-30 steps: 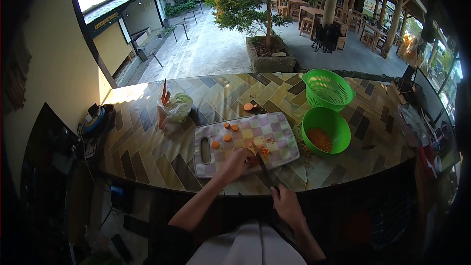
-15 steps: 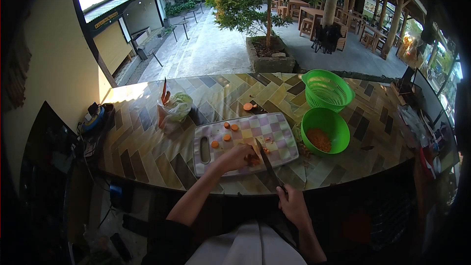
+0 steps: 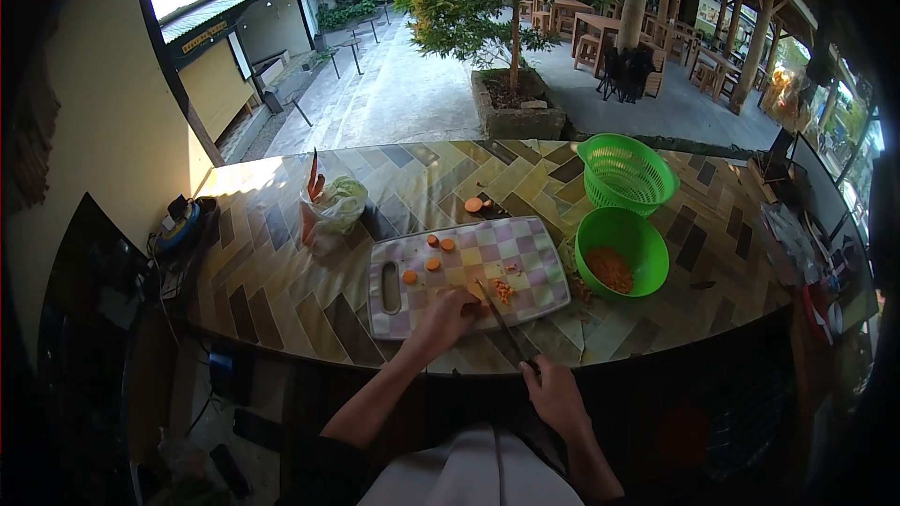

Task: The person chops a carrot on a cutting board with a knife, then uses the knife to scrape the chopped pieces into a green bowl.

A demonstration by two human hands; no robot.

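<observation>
My right hand (image 3: 558, 398) grips a knife (image 3: 503, 330) by its handle, with the blade angled up and left over the checked cutting board (image 3: 551, 298). Close to the blade's left side, my left hand (image 3: 448, 314) is closed on a piece of carrot, mostly hidden by the fingers. A small pile of diced carrot (image 3: 503, 292) lies just right of the blade tip. Several carrot chunks, among them one (image 3: 432, 264) near the middle, sit on the board's left half.
Right of the board stands a green bowl (image 3: 647, 276) with chopped carrot inside, and behind it a green colander (image 3: 623, 169). A carrot piece (image 3: 473, 205) rests on the table beyond the board. A plastic bag (image 3: 342, 206) of vegetables stands to the left.
My left hand has drawn back to the left, uncovering the diced carrot. The knife has shifted left and its tip has come lower, nearer the left fingers.
</observation>
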